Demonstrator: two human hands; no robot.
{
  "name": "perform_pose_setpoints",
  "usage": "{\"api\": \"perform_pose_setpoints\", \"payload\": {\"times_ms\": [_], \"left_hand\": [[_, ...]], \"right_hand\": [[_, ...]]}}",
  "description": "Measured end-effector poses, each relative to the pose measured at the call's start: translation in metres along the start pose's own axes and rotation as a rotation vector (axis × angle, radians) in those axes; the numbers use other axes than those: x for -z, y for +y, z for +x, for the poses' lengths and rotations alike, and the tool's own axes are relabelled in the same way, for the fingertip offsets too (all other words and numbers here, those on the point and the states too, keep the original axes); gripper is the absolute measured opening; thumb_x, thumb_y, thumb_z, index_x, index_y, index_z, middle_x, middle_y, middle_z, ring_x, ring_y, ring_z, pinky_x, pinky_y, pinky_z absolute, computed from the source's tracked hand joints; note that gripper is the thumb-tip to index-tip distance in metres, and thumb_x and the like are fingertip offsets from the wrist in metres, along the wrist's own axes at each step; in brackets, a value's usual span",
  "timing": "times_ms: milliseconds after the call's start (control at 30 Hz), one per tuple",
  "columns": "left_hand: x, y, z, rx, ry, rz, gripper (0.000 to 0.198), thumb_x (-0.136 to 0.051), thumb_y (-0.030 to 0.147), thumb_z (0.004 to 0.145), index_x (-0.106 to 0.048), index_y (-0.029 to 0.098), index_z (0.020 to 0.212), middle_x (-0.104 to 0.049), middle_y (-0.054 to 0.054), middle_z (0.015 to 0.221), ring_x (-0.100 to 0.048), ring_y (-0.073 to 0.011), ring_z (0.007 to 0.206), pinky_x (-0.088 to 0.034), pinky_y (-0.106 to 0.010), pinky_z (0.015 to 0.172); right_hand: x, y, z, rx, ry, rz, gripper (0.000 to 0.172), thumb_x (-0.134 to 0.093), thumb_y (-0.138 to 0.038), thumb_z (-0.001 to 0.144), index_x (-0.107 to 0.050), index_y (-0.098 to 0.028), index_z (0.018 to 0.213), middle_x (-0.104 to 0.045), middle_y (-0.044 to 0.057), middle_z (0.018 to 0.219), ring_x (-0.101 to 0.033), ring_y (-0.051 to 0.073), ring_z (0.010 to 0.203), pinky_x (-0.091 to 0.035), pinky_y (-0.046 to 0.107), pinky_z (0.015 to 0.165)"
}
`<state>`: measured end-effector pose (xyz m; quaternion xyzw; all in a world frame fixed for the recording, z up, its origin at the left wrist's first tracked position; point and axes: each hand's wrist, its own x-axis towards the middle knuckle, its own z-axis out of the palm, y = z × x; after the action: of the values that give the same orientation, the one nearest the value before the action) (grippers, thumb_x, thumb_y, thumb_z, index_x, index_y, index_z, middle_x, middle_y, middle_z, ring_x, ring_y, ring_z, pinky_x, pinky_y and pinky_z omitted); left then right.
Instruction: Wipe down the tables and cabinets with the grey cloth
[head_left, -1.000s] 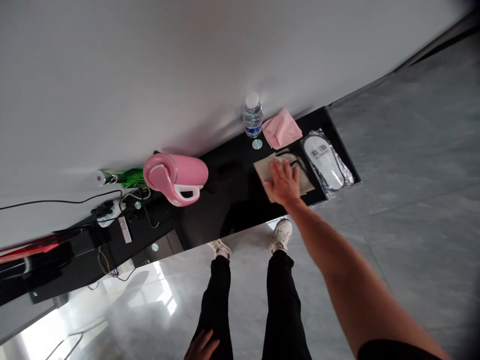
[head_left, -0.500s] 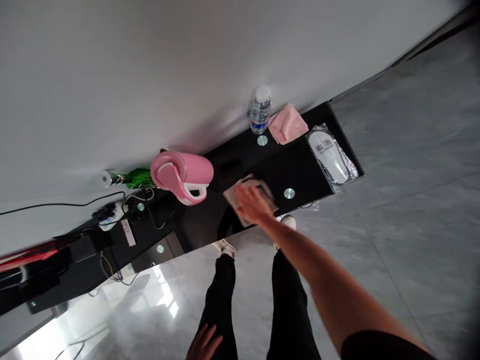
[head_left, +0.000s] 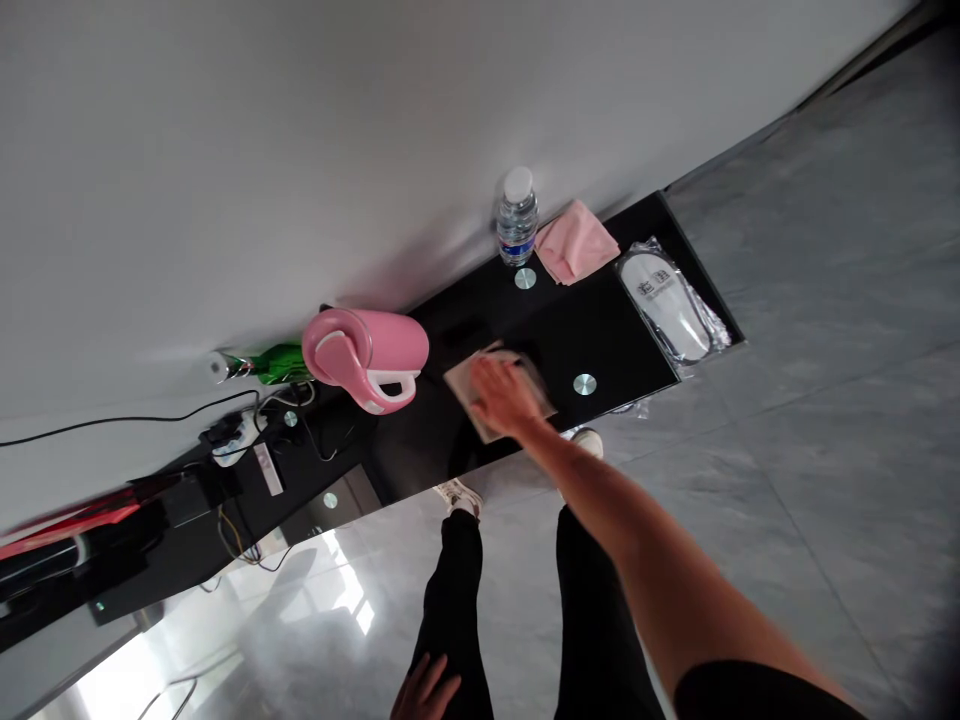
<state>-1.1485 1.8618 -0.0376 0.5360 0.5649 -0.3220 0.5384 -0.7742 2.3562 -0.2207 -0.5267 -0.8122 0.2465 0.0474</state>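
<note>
Black glass tops the long bench [head_left: 622, 340] that we look down on. It runs left to right beyond our feet, with a white wall [head_left: 300, 150] along its far edge and grey tile floor [head_left: 840, 300] at its right end. Our bare right arm reaches in from the near right, and our right hand [head_left: 506, 395] lies open, palm down, with its fingers slightly spread on a beige cloth [head_left: 463, 383]. The cloth sits askew near the middle of the bench. The flat hand seems placed to press on the fabric, not to lift it, and we see no pinch or grip. Our left hand [head_left: 425, 688] hangs low at the near edge of the view, loosely curled beside our black trousers [head_left: 457, 600], holding nothing that we can see.

Just left of the cloth, a pink plastic jug [head_left: 367, 350] with a white handle sits near the wall. Further left, a green object [head_left: 277, 364] is too unclear to name, and a white power strip [head_left: 236, 437] with trailing cables lies nearby. To the far right stand a clear water bottle [head_left: 517, 225] and a folded pink cloth [head_left: 576, 242]. White slippers [head_left: 664, 305], sealed in plastic, lie at the bench's right end, set back from the working hand.
</note>
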Motion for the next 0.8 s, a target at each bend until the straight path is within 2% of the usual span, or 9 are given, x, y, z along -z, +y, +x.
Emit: {"api": "perform_pose_setpoints", "payload": {"times_ms": [67, 167, 233, 333, 467, 600, 700, 767, 800], "left_hand": [[0.009, 0.009, -0.006, -0.040, -0.009, -0.019, 0.096, -0.094, 0.039, 0.071, -0.053, 0.078, 0.149, -0.057, 0.014, 0.168, -0.051, -0.0416, 0.160, -0.052, -0.055, 0.131], [0.021, 0.023, -0.015, -0.044, -0.002, -0.015, 0.108, -0.090, 0.029, 0.067, -0.047, 0.078, 0.154, -0.050, 0.016, 0.173, -0.048, -0.0411, 0.164, -0.049, -0.057, 0.135], [0.027, 0.031, -0.018, -0.020, -0.022, -0.025, 0.111, -0.087, 0.026, 0.067, -0.045, 0.081, 0.154, -0.047, 0.018, 0.174, -0.047, -0.0414, 0.165, -0.047, -0.061, 0.136], [0.033, 0.040, -0.020, 0.009, -0.092, -0.081, 0.104, -0.085, 0.031, 0.070, -0.044, 0.082, 0.152, -0.044, 0.020, 0.175, -0.042, -0.0414, 0.168, -0.043, -0.063, 0.139], [0.038, 0.041, -0.018, -0.005, -0.127, -0.123, 0.107, -0.085, 0.032, 0.069, -0.038, 0.087, 0.148, -0.045, 0.025, 0.174, -0.042, -0.0434, 0.167, -0.042, -0.067, 0.138], [0.037, 0.037, -0.012, -0.017, -0.109, -0.126, 0.106, -0.091, 0.034, 0.068, -0.042, 0.088, 0.146, -0.051, 0.026, 0.172, -0.046, -0.0415, 0.166, -0.046, -0.059, 0.137], [0.038, 0.039, -0.006, -0.055, -0.073, -0.132, 0.091, -0.093, 0.051, 0.074, -0.052, 0.083, 0.147, -0.058, 0.020, 0.170, -0.048, -0.0445, 0.164, -0.049, -0.062, 0.133], [0.042, 0.040, -0.004, -0.079, -0.056, -0.095, 0.084, -0.094, 0.060, 0.075, -0.058, 0.078, 0.149, -0.060, 0.014, 0.170, -0.051, -0.0475, 0.163, -0.052, -0.067, 0.130], [0.044, 0.038, -0.004, -0.092, -0.040, -0.058, 0.082, -0.093, 0.061, 0.077, -0.061, 0.074, 0.151, -0.060, 0.011, 0.172, -0.051, -0.0481, 0.163, -0.053, -0.068, 0.130]], "right_hand": [[0.030, 0.066, -0.013, -0.119, 0.049, -0.043, 0.084, -0.053, -0.043, 0.113, -0.032, 0.004, 0.178, -0.026, 0.030, 0.186, -0.024, 0.046, 0.173, -0.018, 0.073, 0.139], [0.066, 0.145, -0.033, -0.204, 0.095, -0.171, 0.090, -0.054, -0.046, 0.111, -0.031, 0.016, 0.172, -0.027, 0.041, 0.181, -0.017, 0.050, 0.173, -0.016, 0.077, 0.136], [0.080, 0.172, -0.042, -0.258, 0.107, -0.234, 0.092, -0.046, -0.048, 0.114, -0.030, 0.025, 0.167, -0.029, 0.046, 0.176, -0.016, 0.051, 0.171, -0.018, 0.075, 0.133], [0.083, 0.177, -0.043, -0.368, 0.131, -0.228, 0.091, -0.027, -0.047, 0.115, -0.026, 0.027, 0.168, -0.028, 0.046, 0.177, -0.021, 0.050, 0.166, -0.026, 0.072, 0.128], [0.057, 0.134, -0.029, -0.400, 0.129, -0.136, 0.082, -0.030, -0.036, 0.112, -0.023, 0.015, 0.177, -0.023, 0.036, 0.184, -0.026, 0.048, 0.164, -0.030, 0.069, 0.128], [0.002, 0.016, -0.019, -0.076, -0.034, -0.043, 0.076, -0.043, -0.029, 0.111, -0.032, 0.003, 0.180, -0.028, 0.026, 0.187, -0.018, 0.042, 0.174, -0.014, 0.065, 0.141], [-0.043, -0.083, -0.018, 0.134, -0.146, 0.073, 0.072, -0.048, -0.032, 0.112, -0.041, -0.007, 0.179, -0.032, 0.018, 0.187, -0.023, 0.039, 0.175, -0.018, 0.063, 0.143], [-0.056, -0.111, -0.018, 0.230, -0.168, 0.101, 0.072, -0.053, -0.037, 0.111, -0.044, -0.011, 0.178, -0.033, 0.014, 0.188, -0.027, 0.035, 0.174, -0.023, 0.059, 0.143], [-0.053, -0.108, -0.018, 0.248, -0.154, 0.095, 0.073, -0.056, -0.040, 0.110, -0.045, -0.014, 0.178, -0.035, 0.011, 0.188, -0.029, 0.034, 0.173, -0.024, 0.056, 0.143]]}}
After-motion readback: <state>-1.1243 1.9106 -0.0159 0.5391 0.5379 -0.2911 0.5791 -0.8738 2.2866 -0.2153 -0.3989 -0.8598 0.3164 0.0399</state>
